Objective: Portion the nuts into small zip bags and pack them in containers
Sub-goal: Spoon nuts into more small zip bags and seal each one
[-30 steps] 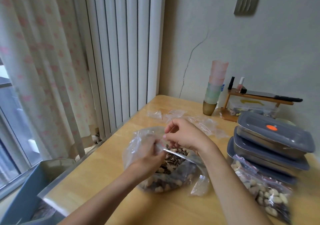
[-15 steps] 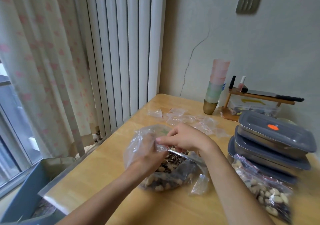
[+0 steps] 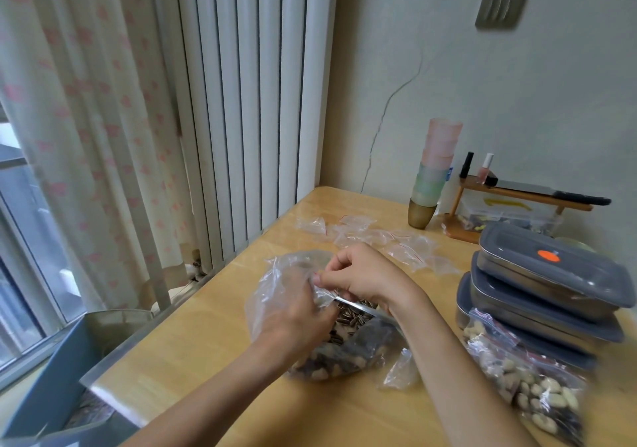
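The left hand [image 3: 293, 312] sits partly behind clear plastic, so its fingertips are hard to make out, and both forearms run out of the picture at the bottom. The lowest of the stacked containers [image 3: 548, 291] is mostly hidden by the two above it and by a filled bag of nuts [image 3: 527, 384] leaning against its front; that bag is blurred and cut off at the lower right corner. A grey bin [image 3: 51, 377] at the lower left is only partly in view, and what it holds cannot be told.

The desk [image 3: 213, 350] is light wood, pushed into a corner against a pale wall with a long crack. White vertical blinds and a curtain with pink marks hang on the left. At the far side of the desk stands a stack of pastel cups [image 3: 434, 167] beside a small wooden rack [image 3: 517, 198] with two little bottles on top. Several empty zip bags [image 3: 375, 236] lie scattered between the cups and the hands.

A large bag of mixed nuts and seeds [image 3: 344, 346] rests on the desk in front of the person. Both hands work at its top: the right hand [image 3: 362, 274] has curled fingers pinching the plastic at the bag's mouth, knuckles up, while the left hand grips the plastic just beside it, the two hands touching.
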Tool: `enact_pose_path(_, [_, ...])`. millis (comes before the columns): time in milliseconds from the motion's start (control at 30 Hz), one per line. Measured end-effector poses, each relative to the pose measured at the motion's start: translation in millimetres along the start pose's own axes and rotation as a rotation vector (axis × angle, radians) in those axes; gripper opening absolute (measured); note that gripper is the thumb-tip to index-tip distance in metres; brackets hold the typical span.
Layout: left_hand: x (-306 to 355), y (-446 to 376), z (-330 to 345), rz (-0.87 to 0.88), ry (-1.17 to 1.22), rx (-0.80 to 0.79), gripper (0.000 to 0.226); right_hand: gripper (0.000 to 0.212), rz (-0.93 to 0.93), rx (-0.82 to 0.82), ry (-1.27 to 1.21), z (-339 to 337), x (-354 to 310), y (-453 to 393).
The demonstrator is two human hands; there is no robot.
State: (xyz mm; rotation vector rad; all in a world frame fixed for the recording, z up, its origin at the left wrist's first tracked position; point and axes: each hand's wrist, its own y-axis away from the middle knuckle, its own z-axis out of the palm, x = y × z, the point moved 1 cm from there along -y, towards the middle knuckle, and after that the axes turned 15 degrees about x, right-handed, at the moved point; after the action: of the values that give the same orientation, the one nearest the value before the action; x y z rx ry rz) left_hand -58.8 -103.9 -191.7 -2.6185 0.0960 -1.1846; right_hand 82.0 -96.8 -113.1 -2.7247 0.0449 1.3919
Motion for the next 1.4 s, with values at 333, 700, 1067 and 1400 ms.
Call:
enact_pose_path(333, [-2.7, 0.0, 4.9, -0.007, 0.141, 0.008, 0.067, 0.022, 0.020, 0.062, 0.209, 3.1, 5.4, -3.6])
enact_pose_path(700, [-6.7, -1.5, 11.1, -0.039, 0.206, -0.034, 0.051, 0.017, 0.061, 0.009, 0.213, -4.6, 6.3, -4.2])
enact_pose_path(1067, [-16.3, -4.5, 12.8, -0.117, 0.434, -0.074, 0.059, 0.024, 0.068, -0.138, 0.186, -11.9, -0.4, 2.6])
enact_pose_path(1400, [-12.7, -3.5, 7.7, -0.100, 0.455, -0.083, 0.045, 0.025, -0.056, -0.179, 0.159, -18.7, -5.0, 6.5])
